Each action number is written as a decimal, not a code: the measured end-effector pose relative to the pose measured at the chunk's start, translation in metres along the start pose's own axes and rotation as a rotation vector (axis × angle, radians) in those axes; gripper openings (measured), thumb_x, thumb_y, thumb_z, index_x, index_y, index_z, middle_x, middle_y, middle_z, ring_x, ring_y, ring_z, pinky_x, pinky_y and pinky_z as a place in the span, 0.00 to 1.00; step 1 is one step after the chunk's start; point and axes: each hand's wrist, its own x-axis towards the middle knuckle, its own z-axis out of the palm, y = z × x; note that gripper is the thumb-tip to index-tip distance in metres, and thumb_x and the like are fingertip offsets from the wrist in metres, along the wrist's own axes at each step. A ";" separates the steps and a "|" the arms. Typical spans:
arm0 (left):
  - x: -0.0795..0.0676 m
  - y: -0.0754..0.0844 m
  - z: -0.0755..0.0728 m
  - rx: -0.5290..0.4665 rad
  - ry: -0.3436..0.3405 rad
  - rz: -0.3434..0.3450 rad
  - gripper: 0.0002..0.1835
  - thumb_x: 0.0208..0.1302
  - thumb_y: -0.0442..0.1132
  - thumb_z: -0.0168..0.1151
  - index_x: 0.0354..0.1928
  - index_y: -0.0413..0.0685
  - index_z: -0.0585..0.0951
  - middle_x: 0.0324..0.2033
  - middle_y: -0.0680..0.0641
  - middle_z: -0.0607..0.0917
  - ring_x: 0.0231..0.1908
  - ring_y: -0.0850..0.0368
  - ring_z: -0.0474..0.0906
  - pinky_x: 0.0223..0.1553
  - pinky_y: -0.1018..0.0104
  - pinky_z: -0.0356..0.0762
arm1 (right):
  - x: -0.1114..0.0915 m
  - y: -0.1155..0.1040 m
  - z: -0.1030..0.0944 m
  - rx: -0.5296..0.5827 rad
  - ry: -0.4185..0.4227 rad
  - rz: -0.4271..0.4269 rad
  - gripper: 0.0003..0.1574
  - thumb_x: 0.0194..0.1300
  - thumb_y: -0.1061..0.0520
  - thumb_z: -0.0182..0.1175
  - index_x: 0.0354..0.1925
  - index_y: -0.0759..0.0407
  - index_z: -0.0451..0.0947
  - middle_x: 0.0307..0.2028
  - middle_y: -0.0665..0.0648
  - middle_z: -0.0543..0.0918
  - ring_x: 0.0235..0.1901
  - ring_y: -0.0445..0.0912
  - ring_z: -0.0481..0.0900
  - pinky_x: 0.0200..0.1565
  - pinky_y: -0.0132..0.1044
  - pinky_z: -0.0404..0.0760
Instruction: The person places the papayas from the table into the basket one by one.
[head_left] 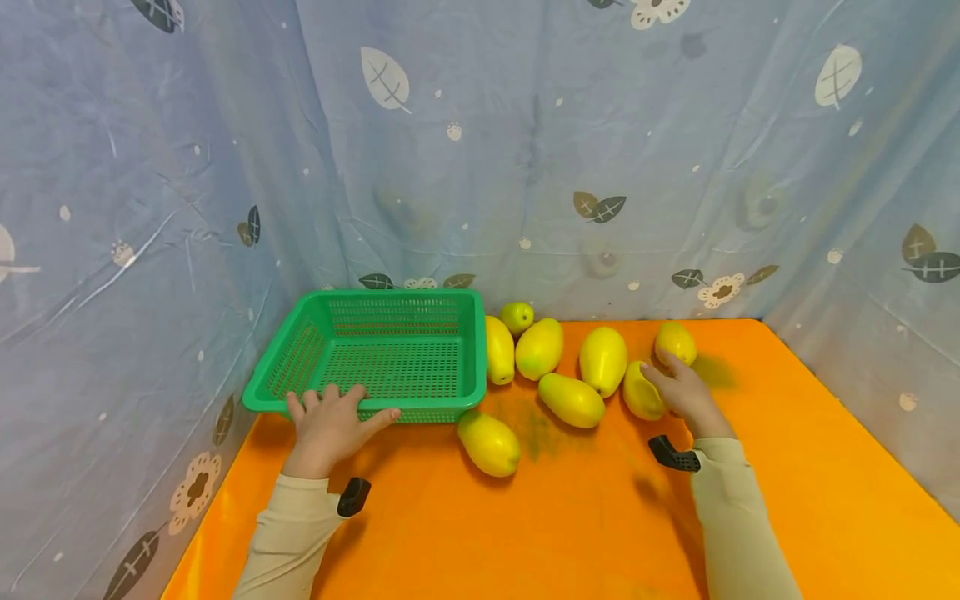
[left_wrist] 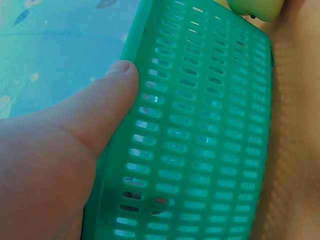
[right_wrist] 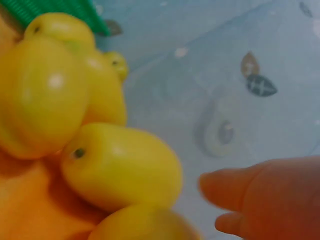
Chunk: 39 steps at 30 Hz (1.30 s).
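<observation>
A green plastic basket (head_left: 480, 358) with slotted walls stands at the back left. My left hand (head_left: 330, 429) rests on its front rim, fingers over the edge and thumb stretched along it. From the left wrist view, the thumb (left_wrist: 107, 95) lies at the rim of the slotted wall. My right hand (head_left: 686, 396) is at the right of a group of smooth yellow oval fruits. Its fingers reach toward a far fruit (head_left: 676, 342), with the thumb beside a nearer fruit (head_left: 642, 392). Its fingers (right_wrist: 227, 187) look extended in the right wrist view; no fruit is seen gripped.
More yellow fruits (head_left: 603, 360) lie across the orange table (head_left: 585, 517), several close to the basket's right wall. One fruit (head_left: 489, 444) lies by its front right corner. A patterned blue-grey curtain (head_left: 465, 192) hangs behind and at both sides.
</observation>
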 end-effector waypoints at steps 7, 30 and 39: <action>0.001 0.000 0.001 0.005 0.006 -0.001 0.45 0.64 0.74 0.56 0.67 0.45 0.76 0.59 0.27 0.75 0.59 0.17 0.60 0.66 0.17 0.31 | 0.010 0.010 0.009 -0.071 -0.030 -0.009 0.44 0.80 0.46 0.48 0.79 0.70 0.46 0.76 0.80 0.49 0.75 0.76 0.47 0.73 0.69 0.54; 0.001 0.000 0.001 0.010 0.009 -0.014 0.44 0.64 0.72 0.58 0.68 0.45 0.76 0.59 0.28 0.74 0.60 0.20 0.60 0.68 0.18 0.31 | -0.018 -0.111 0.004 0.229 0.094 -0.301 0.42 0.80 0.42 0.47 0.83 0.49 0.45 0.80 0.68 0.52 0.66 0.65 0.70 0.40 0.22 0.78; 0.002 0.000 0.001 0.004 0.013 -0.019 0.43 0.65 0.71 0.59 0.67 0.45 0.77 0.59 0.28 0.74 0.62 0.19 0.59 0.68 0.18 0.31 | 0.008 -0.228 0.117 0.398 -0.230 -0.361 0.36 0.80 0.51 0.51 0.80 0.47 0.55 0.74 0.64 0.65 0.53 0.55 0.79 0.46 0.43 0.86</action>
